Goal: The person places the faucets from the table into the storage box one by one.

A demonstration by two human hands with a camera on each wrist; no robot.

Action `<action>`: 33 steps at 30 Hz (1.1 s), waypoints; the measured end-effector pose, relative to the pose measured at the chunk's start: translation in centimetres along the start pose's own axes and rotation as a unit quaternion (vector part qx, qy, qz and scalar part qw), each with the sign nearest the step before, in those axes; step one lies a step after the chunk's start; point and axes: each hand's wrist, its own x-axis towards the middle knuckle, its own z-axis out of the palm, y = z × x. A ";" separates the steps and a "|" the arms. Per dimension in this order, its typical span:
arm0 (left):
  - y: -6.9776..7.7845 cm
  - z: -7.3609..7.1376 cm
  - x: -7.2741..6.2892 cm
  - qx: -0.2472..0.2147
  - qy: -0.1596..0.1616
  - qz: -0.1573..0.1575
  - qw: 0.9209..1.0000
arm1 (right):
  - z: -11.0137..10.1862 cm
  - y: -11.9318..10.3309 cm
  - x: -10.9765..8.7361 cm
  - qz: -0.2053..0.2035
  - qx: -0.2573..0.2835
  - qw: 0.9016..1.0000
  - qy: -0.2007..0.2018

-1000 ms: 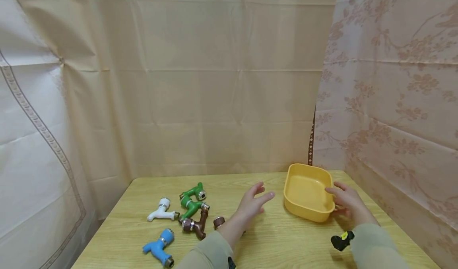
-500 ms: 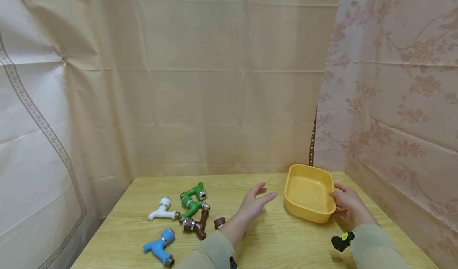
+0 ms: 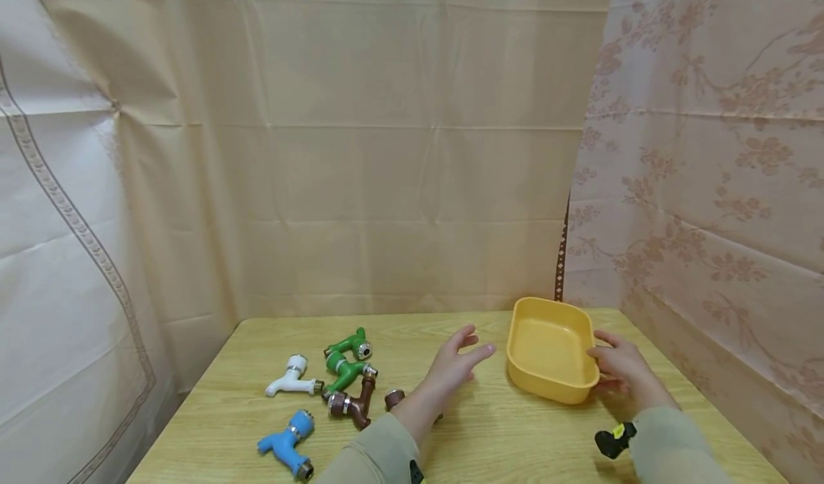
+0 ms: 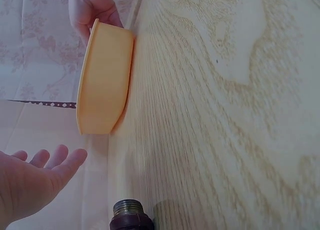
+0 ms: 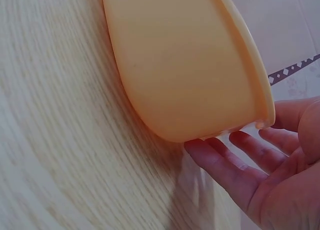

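Note:
A yellow plastic tub (image 3: 551,391) with rounded corners stands at the table's right side, its inside bare. My right hand (image 3: 624,369) grips its right wall: in the right wrist view the thumb hooks over the rim and the fingers (image 5: 220,167) press the outside. My left hand (image 3: 448,369) hovers left of the tub, fingers loosely spread, holding nothing. Under the left forearm a brown tap (image 3: 394,399) is mostly hidden; its threaded end (image 4: 128,206) shows in the left wrist view.
Several taps lie on the left of the wooden table (image 3: 476,441): white (image 3: 292,378), blue (image 3: 287,443), two green ones (image 3: 347,371) and another brown one (image 3: 357,405). Curtains (image 3: 412,148) hang behind and at both sides.
The tub has shifted slightly left and nearer, together with my right hand, over the last half second. My left hand stays nearly in place. The taps have not moved.

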 end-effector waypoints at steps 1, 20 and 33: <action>0.0 0.0 0.0 0.001 0.002 -0.002 1.000 | 0.1 0.0 0.0 0.000 -0.001 1.000 -0.001; -0.1 -1.2 -0.5 0.043 0.005 0.009 0.999 | 2.2 -0.1 -1.4 -0.025 -0.005 0.999 -0.027; -0.2 -2.0 -1.5 0.065 0.007 0.017 0.998 | 3.7 0.0 -1.8 -0.040 -0.015 0.998 -0.039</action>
